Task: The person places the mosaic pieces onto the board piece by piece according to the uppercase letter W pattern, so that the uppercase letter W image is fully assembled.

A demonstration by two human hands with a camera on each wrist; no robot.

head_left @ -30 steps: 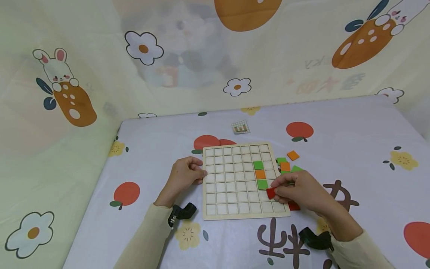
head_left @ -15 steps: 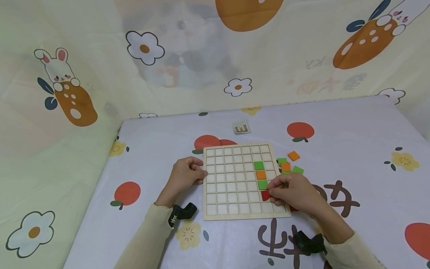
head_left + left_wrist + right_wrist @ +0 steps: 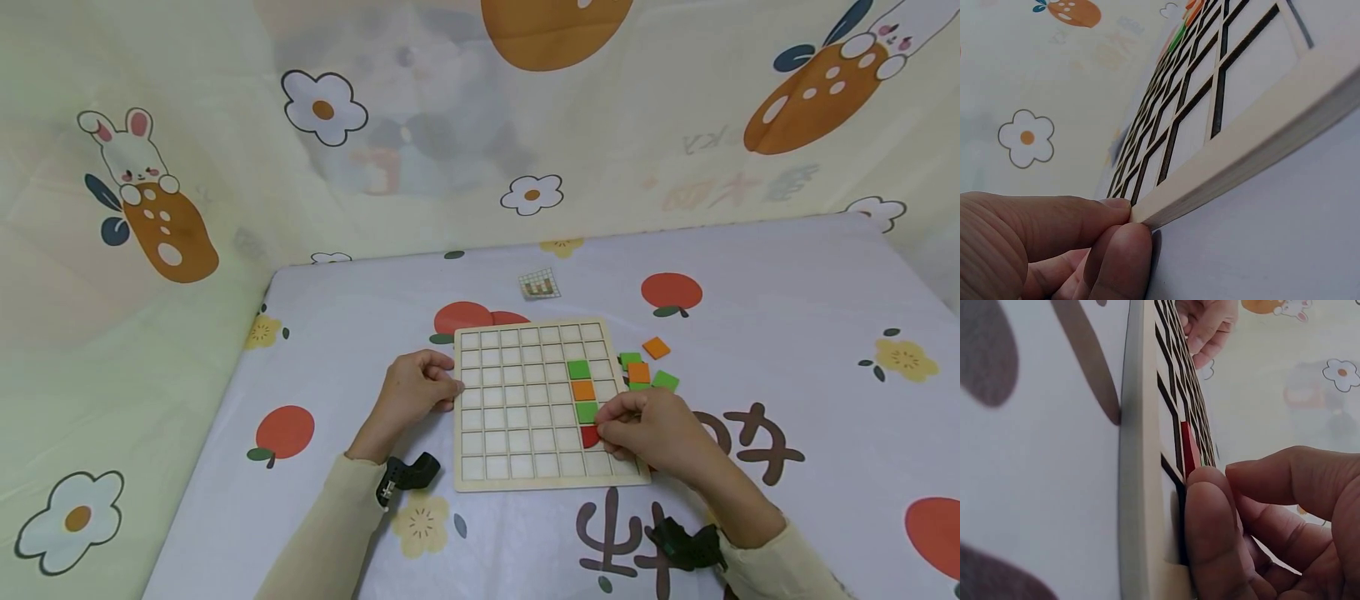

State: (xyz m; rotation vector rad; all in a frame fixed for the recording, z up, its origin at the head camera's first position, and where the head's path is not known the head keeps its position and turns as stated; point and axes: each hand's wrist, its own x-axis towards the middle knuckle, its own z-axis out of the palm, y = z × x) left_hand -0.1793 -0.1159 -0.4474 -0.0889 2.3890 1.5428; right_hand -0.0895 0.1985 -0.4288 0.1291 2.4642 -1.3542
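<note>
A pale wooden grid board [image 3: 517, 482] lies on the table. My left hand [image 3: 411, 390] pinches its left edge between thumb and forefinger, as the left wrist view shows up close. Over the board's right side, my right hand [image 3: 652, 429] holds a red square tile [image 3: 589, 437] by its right side. This tile is at the cell just below a green tile [image 3: 587, 412]; in the right wrist view the red tile [image 3: 1189, 450] sticks up above the slats. Above that green one, an orange tile [image 3: 582, 390] and another green tile [image 3: 578, 369] fill the same column.
Several loose green and orange tiles [image 3: 656, 347] lie beside the board's right edge, some partly overlapping. Behind the board is a small card [image 3: 539, 284] printed with a grid pattern. A printed cloth covers the table [image 3: 360, 308], and a curtain [image 3: 420, 125] hangs behind.
My right hand has brought the red tile slightly left and down, from the board's right side to the cell below the lower green tile. The left hand has stayed on the board's edge.
</note>
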